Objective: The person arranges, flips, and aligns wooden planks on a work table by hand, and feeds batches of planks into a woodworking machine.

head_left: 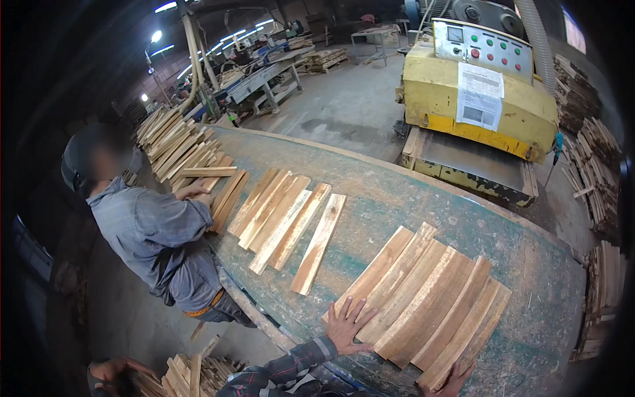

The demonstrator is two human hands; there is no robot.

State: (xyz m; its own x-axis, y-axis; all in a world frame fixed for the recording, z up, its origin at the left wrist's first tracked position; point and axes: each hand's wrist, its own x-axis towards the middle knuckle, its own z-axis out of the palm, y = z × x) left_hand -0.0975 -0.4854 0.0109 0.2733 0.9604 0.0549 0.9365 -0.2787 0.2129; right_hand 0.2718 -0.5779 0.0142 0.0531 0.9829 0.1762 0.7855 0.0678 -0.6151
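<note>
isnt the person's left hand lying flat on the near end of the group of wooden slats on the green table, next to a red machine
Not quite. The left hand does lie spread on the near end of the wooden slats on the green table, but the machine beyond it is yellow, not red, as the head view shows.

Pale wooden slats [423,308] lie fanned side by side on the green table.

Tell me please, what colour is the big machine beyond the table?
Yellow machine, grey panel; head view.
</note>
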